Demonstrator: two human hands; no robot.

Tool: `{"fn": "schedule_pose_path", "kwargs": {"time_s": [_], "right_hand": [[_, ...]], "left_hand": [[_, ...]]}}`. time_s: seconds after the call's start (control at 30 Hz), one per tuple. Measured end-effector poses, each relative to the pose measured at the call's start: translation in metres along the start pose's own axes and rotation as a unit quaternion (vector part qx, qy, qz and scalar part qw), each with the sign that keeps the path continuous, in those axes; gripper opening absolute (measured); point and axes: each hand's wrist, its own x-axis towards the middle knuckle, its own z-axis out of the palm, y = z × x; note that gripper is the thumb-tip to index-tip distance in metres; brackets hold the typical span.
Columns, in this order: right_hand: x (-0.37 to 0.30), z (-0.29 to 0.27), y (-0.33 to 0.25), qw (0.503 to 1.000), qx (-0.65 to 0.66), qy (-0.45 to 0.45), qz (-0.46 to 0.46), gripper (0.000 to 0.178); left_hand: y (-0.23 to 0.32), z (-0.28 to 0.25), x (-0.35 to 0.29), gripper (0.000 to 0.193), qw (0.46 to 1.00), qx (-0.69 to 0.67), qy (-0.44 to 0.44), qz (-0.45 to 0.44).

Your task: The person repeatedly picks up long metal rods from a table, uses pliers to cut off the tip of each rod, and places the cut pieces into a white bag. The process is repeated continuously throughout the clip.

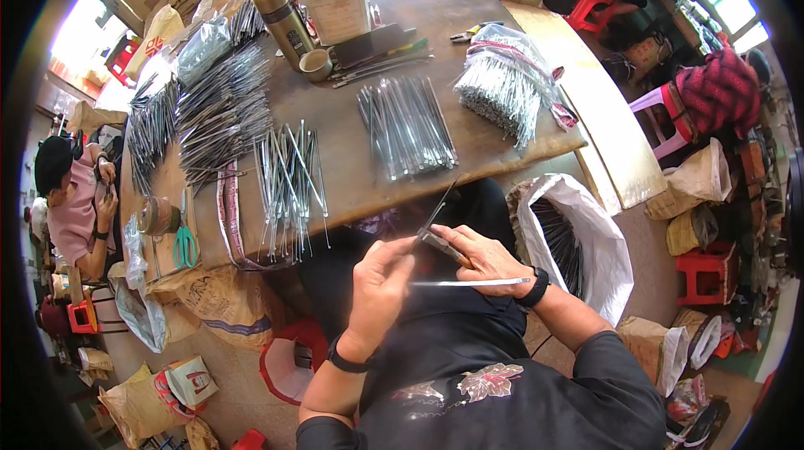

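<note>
In front of my chest, my left hand (pixel 381 282) is closed, its fingertips pinching a thin dark metal rod (pixel 436 209) that slants up toward the table edge. Against it, my right hand (pixel 490 259) grips what looks like a pair of pliers (pixel 442 244), with the jaws at the rod and the handles partly covered by the palm. A second, brighter metal rod (pixel 435 283) lies crosswise below the right fingers. Just beyond my hands, a neat row of silvery rods (pixel 406 127) rests on the brown table (pixel 335 190), and a looser pile of rods (pixel 291 182) overhangs its edge.
Large rod bundles (pixel 222 106) fill the table's left, and a bagged bundle (pixel 502 85) its right. A thermos (pixel 280 18), cup (pixel 316 65) and teal scissors (pixel 185 246) stand or lie about. An open white sack (pixel 599 240) is beside my right arm. Another person (pixel 79 215) sits left.
</note>
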Motion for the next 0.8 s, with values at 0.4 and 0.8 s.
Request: {"fn": "schedule_pose_path", "kwargs": {"time_s": [0.4, 0.8], "right_hand": [[0.002, 0.011, 0.000, 0.998, -0.017, 0.057, 0.003, 0.060], [0.003, -0.001, -0.012, 0.997, -0.003, 0.073, 0.030, 0.027]], "left_hand": [[-0.003, 0.000, -0.001, 0.021, 0.995, -0.070, 0.002, -0.071], [0.014, -0.012, -0.006, 0.039, 0.977, 0.201, -0.016, 0.072]]}}
